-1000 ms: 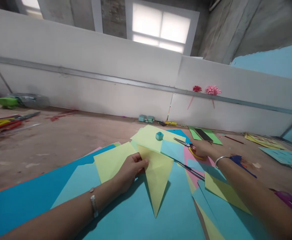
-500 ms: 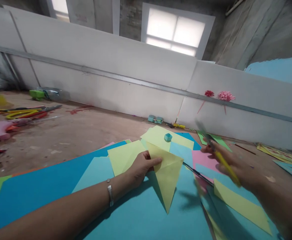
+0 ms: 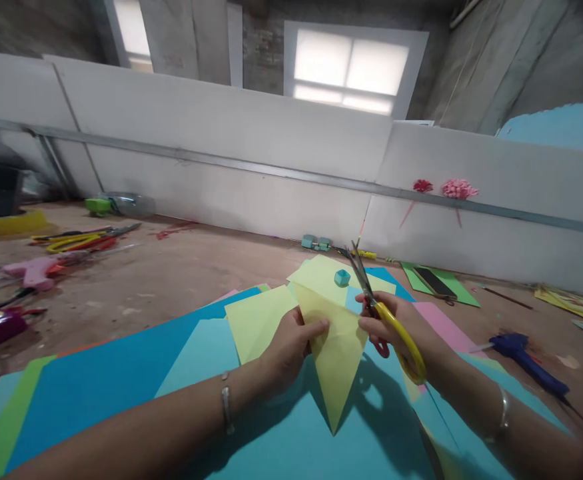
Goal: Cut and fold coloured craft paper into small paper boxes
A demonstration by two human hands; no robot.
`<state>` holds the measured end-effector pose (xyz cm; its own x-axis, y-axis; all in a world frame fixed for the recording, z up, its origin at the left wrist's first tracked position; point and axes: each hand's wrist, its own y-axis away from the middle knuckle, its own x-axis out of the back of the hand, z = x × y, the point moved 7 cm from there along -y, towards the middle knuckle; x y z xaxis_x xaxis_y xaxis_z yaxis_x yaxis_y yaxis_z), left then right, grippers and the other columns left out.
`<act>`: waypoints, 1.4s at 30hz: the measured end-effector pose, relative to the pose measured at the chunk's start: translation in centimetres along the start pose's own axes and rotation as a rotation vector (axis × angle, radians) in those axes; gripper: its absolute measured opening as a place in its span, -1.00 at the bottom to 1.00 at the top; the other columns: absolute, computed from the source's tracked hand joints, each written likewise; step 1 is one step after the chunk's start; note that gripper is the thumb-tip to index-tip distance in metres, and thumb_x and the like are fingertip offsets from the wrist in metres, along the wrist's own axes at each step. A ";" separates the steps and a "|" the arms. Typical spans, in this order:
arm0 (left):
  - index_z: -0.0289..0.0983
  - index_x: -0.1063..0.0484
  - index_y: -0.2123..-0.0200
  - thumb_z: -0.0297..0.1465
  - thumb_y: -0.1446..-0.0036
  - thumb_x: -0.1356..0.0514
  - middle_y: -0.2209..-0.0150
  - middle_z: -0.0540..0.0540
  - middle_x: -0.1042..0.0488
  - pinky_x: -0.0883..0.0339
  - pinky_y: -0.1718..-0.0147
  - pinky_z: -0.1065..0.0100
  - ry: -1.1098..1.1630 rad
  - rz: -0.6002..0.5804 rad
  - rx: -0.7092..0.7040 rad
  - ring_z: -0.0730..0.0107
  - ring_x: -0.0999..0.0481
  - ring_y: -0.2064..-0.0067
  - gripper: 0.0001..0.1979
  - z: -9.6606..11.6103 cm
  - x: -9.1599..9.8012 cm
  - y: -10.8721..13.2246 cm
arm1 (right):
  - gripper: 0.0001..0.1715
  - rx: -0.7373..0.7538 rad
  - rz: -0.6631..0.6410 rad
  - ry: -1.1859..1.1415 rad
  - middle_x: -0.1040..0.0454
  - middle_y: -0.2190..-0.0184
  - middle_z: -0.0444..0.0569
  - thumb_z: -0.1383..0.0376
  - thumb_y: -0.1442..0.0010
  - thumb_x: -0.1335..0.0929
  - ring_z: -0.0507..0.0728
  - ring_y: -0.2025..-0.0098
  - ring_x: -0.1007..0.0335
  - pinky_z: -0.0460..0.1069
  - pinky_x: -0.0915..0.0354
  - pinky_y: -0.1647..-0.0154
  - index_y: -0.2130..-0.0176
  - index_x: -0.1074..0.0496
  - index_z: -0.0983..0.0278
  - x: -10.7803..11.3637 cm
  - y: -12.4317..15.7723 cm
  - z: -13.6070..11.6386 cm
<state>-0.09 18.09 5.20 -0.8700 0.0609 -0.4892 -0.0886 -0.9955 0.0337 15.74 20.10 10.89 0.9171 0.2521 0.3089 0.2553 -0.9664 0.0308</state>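
Observation:
Between thumb and fingers, my left hand (image 3: 288, 347) pinches a folded yellow paper (image 3: 336, 360) whose point hangs downward over light blue sheets. My right hand (image 3: 388, 320) holds scissors (image 3: 364, 280) with yellow and red handles. Their blades point up and stand slightly apart, with no paper between them. The fingertips of my right hand are at the right corner of the yellow paper; whether they grip it is hard to tell. Behind the hands, a small blue folded paper piece (image 3: 342, 277) rests on a pale yellow sheet (image 3: 316, 268).
Coloured sheets (image 3: 96, 373) spread across the table (image 3: 171, 267). At the right lie a blue glue gun (image 3: 528, 363) and a phone (image 3: 435, 283) on green paper. Several scissors (image 3: 86, 239), a pink glue gun (image 3: 36, 270) and yellow tape (image 3: 8, 223) are at the left.
My right hand has moved left with the scissors, to the yellow paper's right corner. My left hand still pinches the paper. The view has shifted slightly left.

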 end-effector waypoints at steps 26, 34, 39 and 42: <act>-0.39 -0.50 0.28 -0.37 0.29 -0.48 0.27 -0.24 -0.59 -0.48 0.33 0.20 0.072 0.220 0.070 0.17 -0.57 0.34 -0.56 -0.7 3.1 -1.7 | -0.63 0.209 -0.448 0.680 -0.33 0.39 -0.08 -0.01 -0.19 -0.30 0.12 0.37 -0.21 -0.02 -0.20 0.37 0.21 -0.39 0.22 0.7 -2.2 1.3; -0.37 -0.50 0.25 -0.33 0.35 -0.51 0.27 -0.23 -0.61 -0.47 0.30 0.18 0.092 0.217 0.073 0.13 -0.58 0.31 -0.48 -0.8 3.0 -1.8 | -0.54 0.180 -0.409 0.690 -0.29 0.46 -0.11 -0.11 -0.13 -0.34 0.09 0.43 -0.12 -0.04 -0.08 0.46 0.28 -0.42 0.23 0.1 -1.9 1.4; -0.39 -0.51 0.26 -0.37 0.33 -0.48 0.26 -0.26 -0.60 -0.46 0.28 0.18 0.070 0.182 0.088 0.12 -0.58 0.31 -0.52 -0.8 2.9 -1.8 | -0.56 0.130 -0.365 0.546 -0.29 0.44 -0.12 -0.08 -0.12 -0.35 0.08 0.41 -0.17 -0.04 -0.11 0.44 0.24 -0.43 0.23 0.2 -2.1 1.5; -0.41 -0.51 0.26 -0.39 0.31 -0.46 0.27 -0.29 -0.59 -0.46 0.30 0.19 0.041 0.149 0.104 0.12 -0.57 0.32 -0.55 -0.7 2.6 -1.6 | -0.49 0.037 -0.235 0.307 -0.33 0.42 -0.11 -0.05 -0.05 -0.40 0.07 0.45 -0.23 -0.02 -0.19 0.46 0.12 -0.40 0.23 0.0 -2.2 1.6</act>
<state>-1.85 19.78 3.27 -0.8570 -0.0918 -0.5071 -0.0119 -0.9802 0.1976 15.63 22.25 9.33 0.6991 0.4341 0.5682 0.4636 -0.8801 0.1020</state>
